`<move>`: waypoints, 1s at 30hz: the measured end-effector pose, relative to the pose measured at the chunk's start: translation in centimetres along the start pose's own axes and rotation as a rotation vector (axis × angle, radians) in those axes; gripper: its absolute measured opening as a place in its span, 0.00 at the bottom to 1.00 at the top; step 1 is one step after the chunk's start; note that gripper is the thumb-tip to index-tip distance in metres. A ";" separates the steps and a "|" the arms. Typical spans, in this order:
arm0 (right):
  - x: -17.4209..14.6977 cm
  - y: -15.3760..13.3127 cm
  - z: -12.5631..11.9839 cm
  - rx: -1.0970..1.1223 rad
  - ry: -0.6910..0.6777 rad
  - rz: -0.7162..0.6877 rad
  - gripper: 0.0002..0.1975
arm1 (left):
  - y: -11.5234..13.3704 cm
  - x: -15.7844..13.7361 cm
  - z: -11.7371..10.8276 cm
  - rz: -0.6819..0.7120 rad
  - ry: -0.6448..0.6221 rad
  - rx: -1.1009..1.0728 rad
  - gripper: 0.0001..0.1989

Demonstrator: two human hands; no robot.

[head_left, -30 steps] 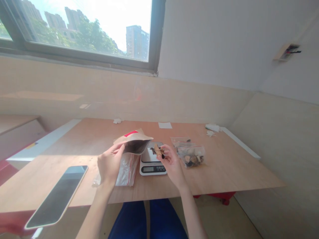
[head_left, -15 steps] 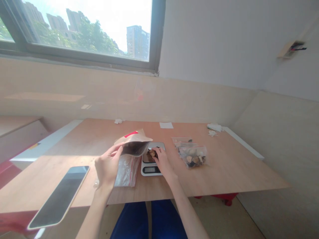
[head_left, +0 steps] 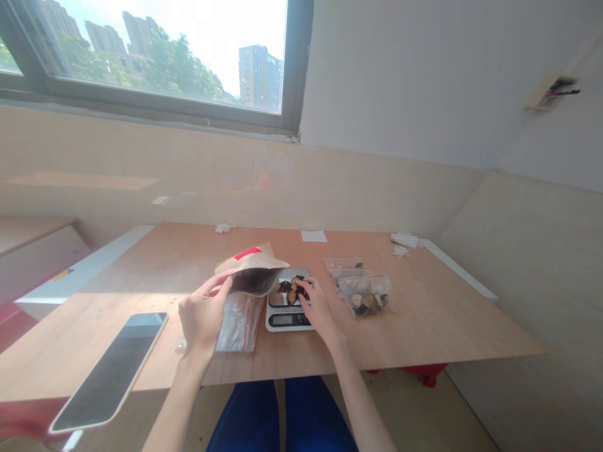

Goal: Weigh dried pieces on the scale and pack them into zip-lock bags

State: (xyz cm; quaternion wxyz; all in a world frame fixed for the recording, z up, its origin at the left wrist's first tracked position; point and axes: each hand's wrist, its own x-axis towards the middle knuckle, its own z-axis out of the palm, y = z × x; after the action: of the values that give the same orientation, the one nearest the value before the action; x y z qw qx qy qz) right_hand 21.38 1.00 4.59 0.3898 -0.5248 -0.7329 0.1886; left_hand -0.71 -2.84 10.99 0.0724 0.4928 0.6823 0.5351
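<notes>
My left hand pinches the near edge of a brown paper pouch with a red patch. Its dark mouth gapes toward me, just left of a white kitchen scale. Several brown, dried mushroom-like pieces lie on the scale's plate. At the plate's right side is my right hand, thumb and fingers apart, touching the pieces; its palm side is hidden. Beneath the pouch and my left hand sits a stack of clear zip bags with red seal lines.
Filled zip bags of similar pieces lie right of the scale. A phone rests at the table's front left. Along the back are a white paper, crumpled tissue and a white packet. The wooden table meets the wall behind.
My right hand has shifted slightly right over the scale, and its fingers have spread. More of the dried pieces now show on the plate. My left hand and the pouch stay in place.
</notes>
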 end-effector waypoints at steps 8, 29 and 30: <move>0.8 0.5 0.6 -0.058 0.036 -0.036 0.19 | 0.3 0.0 -0.1 -0.010 -0.009 -0.010 0.08; -0.1 0.1 3.1 -0.270 0.164 -0.212 0.13 | -0.1 -0.5 0.1 0.021 -0.027 0.020 0.09; 0.0 -0.1 3.0 -0.293 0.165 -0.217 0.13 | -0.1 -0.5 0.1 0.022 -0.025 0.023 0.09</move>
State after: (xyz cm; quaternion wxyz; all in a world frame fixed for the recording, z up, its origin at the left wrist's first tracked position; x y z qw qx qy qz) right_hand 19.00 1.43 2.74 0.3861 -0.5075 -0.7703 -0.0068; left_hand -0.50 -3.13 10.67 0.0694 0.5078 0.6818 0.5220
